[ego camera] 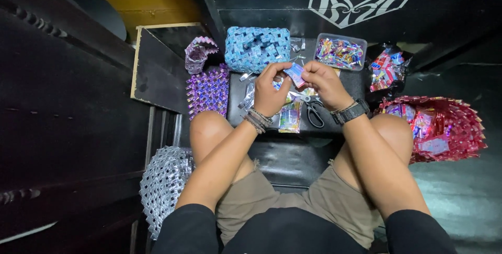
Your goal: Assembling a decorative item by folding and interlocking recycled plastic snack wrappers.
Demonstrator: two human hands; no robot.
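Both hands, left hand (269, 94) and right hand (324, 82), pinch a folded wrapper (296, 73) near the wrapper-filled clear tub (340, 54).

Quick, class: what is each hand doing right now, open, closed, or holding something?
Left hand: closed on the small folded wrapper strip.
Right hand: closed, pinching the same strip from the other side.

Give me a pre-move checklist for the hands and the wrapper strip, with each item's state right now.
1. Both hands on the folded wrapper strip: ok; left hand and right hand pinch it.
2. Strip clear of the black table: ok, held above it.
3. Scissors within reach: ok, lying beneath the hands.
4. Clear tub of wrappers within reach: ok.
5. Fold crisp: cannot tell.
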